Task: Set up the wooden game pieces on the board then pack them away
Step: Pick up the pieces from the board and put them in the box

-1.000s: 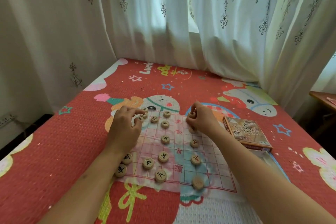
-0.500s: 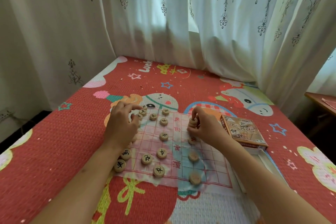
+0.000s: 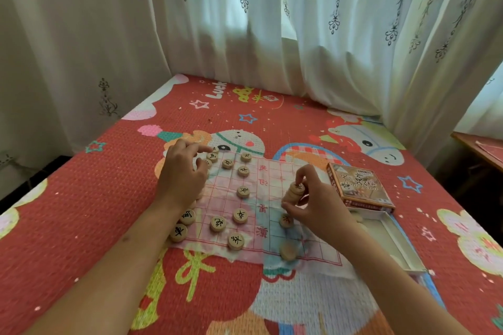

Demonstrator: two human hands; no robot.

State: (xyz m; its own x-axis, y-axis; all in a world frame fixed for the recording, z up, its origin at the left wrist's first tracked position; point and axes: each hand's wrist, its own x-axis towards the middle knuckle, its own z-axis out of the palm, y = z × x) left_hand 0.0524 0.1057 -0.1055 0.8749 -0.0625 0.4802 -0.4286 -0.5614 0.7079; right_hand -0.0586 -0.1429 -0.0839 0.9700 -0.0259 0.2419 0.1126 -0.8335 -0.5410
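Blank piece [image 3: 288,251]: lies flat on the near edge of the board [image 3: 275,185], on the near side of the right hand [image 3: 318,207], apart from it.
Loose piece [image 3: 285,221]: lies flat on the board, just beside the right thumb on its near side. It is judged the next pickup.
Right hand: closed on a stack of pieces [image 3: 295,192], forefinger on top, thumb at the base, other fingers curled behind.
Stack of pieces: held over the board's right half. Its long axis is near upright, leaning slightly toward the left hand [image 3: 181,177].
Governing relation: the remaining pieces on this half lie on the near side of the right hand. The tray [image 3: 386,236] lies open to its right and nearer. The right hand is the closer hand to both.
Coming move, judged: packing is under way, so carry the stack right to the tray, axis kept upright so the discs do not slide apart.
Left hand: palm down, fingers half curled over the far-left pieces [image 3: 212,156]. Whether it grips one cannot be told.
Black-marked pieces [image 3: 236,241]: spread flat between the two hands and on the near side of the left wrist.
Box lid [image 3: 359,187]: rests printed side up beyond the tray, right of the right hand.
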